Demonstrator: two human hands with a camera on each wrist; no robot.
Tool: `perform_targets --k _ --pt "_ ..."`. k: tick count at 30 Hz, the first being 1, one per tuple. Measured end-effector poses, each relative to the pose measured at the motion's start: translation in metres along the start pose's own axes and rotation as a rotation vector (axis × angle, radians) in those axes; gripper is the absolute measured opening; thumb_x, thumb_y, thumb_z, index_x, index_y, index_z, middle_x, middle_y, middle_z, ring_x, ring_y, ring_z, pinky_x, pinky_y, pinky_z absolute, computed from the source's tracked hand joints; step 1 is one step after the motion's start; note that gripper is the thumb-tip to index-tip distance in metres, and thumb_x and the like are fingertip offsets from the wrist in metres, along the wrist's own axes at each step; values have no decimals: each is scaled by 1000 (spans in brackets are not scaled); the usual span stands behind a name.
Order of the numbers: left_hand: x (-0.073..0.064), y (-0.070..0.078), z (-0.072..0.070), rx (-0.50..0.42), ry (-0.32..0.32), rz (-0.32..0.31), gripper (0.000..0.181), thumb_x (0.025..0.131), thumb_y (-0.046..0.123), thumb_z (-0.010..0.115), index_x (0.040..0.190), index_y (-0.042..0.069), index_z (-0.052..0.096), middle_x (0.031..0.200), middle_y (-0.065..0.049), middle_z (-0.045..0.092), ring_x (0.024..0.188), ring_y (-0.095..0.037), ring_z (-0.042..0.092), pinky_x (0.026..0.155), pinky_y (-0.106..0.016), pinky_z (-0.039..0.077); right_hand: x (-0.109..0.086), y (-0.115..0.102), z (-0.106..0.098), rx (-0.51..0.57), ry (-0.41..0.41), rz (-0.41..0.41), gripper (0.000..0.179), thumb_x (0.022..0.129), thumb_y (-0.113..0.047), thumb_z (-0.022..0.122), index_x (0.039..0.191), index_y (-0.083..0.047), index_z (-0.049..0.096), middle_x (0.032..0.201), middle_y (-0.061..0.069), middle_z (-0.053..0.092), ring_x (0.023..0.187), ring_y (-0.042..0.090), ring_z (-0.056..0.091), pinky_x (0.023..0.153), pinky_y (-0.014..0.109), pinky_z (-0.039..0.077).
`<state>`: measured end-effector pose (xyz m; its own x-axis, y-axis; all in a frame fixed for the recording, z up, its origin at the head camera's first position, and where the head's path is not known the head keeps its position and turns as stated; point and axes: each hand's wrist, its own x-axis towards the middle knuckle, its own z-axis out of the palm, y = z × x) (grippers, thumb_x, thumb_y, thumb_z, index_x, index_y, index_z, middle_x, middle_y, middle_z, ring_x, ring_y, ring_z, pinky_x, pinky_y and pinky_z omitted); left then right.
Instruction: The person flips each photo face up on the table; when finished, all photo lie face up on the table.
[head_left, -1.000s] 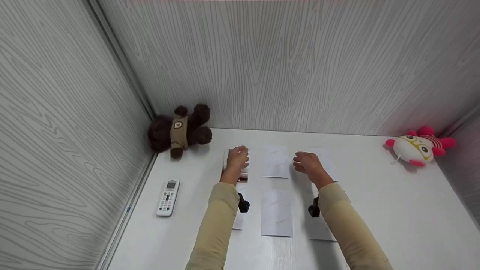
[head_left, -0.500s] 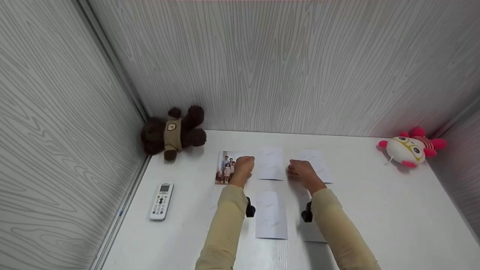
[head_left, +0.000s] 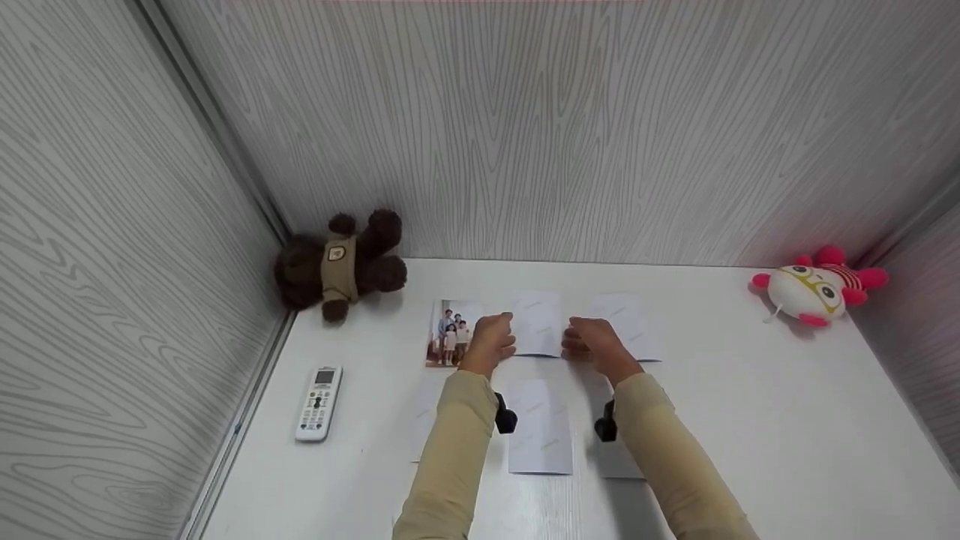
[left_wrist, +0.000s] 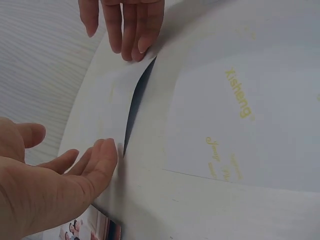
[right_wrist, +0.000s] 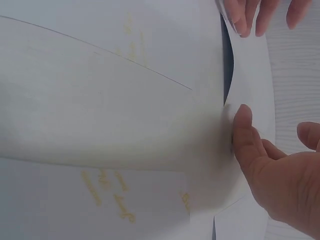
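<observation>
Well to the left of the middle card, you have the bear lying with its head to the left and its feet to the right. Left of that card and nearer you, the remote lies face up. The left card is nearer you than the middle card and to its left, partly behind your sleeve. Just left of the middle card lies the photo, picture side up, showing a group of people.

At the middle card's left edge is your left hand, its thumb spread wide of the lightly bent fingers, fingertips against the edge. The middle card itself lies white side up on the table between your two hands, its near edge bowed up over a dark gap. Directly nearer you than it is the front card.

At the middle card's right edge your right hand is likewise wide, thumb apart from the fingers; you cannot tell how firmly either hand presses. Right of the middle card lies the right card; nearer you than that, the corner card is partly hidden by your sleeve. Far right of the middle card lies the pink-and-white toy.
</observation>
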<state>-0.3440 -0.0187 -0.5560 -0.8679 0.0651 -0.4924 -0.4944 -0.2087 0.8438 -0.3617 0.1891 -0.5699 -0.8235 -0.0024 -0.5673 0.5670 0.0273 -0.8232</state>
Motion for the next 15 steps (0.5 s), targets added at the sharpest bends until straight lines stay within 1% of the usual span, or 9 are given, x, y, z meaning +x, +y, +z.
perform_targets --k 2,4,6,8,9,11,13,14,15 --pt "2 -1 2 4 25 -7 58 105 23 47 154 -4 33 153 -27 42 139 -36 48 116 -46 41 -1 0 0 18 1 5 56 107 -26 48 154 -1 34 141 19 51 110 24 62 98 35 55" --pt "5 -1 3 10 50 -8 53 104 24 47 149 -3 40 135 -23 54 110 -23 61 108 -40 47 -1 0 1 35 4 9 52 107 -26 49 151 -1 37 136 18 54 104 21 63 93 33 56" --pt "7 -1 4 23 74 -12 49 104 25 47 145 -2 44 121 -16 55 86 -14 53 96 -37 50 -1 0 2 45 8 10 49 107 -25 49 148 1 41 129 17 57 96 19 63 88 32 56" --pt "8 -2 4 35 88 -11 46 105 25 47 141 -2 46 113 -13 56 76 -11 47 86 -33 49 0 0 2 44 12 13 45 107 -24 49 144 2 44 121 15 59 89 17 62 83 31 56" --pt "9 -2 4 40 93 -10 39 105 25 48 134 -2 50 100 -8 54 69 -9 41 77 -30 45 1 0 2 41 16 15 44 107 -24 49 142 2 46 117 14 60 87 17 61 82 31 55" --pt "11 -3 6 55 106 -6 29 105 25 48 118 0 54 84 -3 54 63 -8 39 67 -26 41 1 1 2 31 25 17 42 107 -24 49 139 3 48 115 13 61 87 17 60 82 31 55" --pt "12 -3 8 68 121 2 21 105 24 48 98 5 51 69 3 42 58 -7 32 59 -24 31 1 1 2 20 35 14 42 106 -24 50 139 2 49 116 13 62 90 18 60 84 31 54" --pt "13 -3 9 71 125 6 20 105 23 48 93 7 48 66 5 36 58 -8 29 57 -24 27 1 2 2 15 41 13 42 105 -24 50 139 1 49 117 13 62 92 18 60 85 31 54" --pt "13 -3 9 71 123 11 21 104 23 48 94 5 51 66 3 43 59 -7 38 59 -22 33 0 2 3 10 44 10 43 105 -24 51 140 1 49 119 13 62 94 19 60 86 32 53"
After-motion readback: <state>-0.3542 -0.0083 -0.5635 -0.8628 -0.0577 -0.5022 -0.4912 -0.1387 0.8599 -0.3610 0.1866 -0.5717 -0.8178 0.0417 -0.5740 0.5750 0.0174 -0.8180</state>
